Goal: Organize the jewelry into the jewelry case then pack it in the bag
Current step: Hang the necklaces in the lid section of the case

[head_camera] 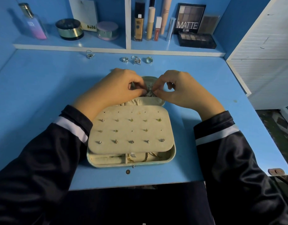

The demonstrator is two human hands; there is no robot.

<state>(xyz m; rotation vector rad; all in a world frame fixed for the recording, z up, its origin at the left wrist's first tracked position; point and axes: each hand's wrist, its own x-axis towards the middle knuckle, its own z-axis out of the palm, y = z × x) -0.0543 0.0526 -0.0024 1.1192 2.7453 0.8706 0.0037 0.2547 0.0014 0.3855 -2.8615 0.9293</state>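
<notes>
Item: silver piece [149,92], pinched over the case lid.
Your left hand [117,85] and right hand [180,88] both pinch it at the fingertips, probably to fasten it into the lid just beneath them. The case [173,153] lies open between your wrists, its stud panel [132,127] flat over the tray. Four rings [124,59] sit beyond your knuckles. No bag is in view.

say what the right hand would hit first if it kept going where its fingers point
The right hand points left: first the small silver jewelry piece it pinches, then almost at once the left hand, though depth is unclear.
</notes>
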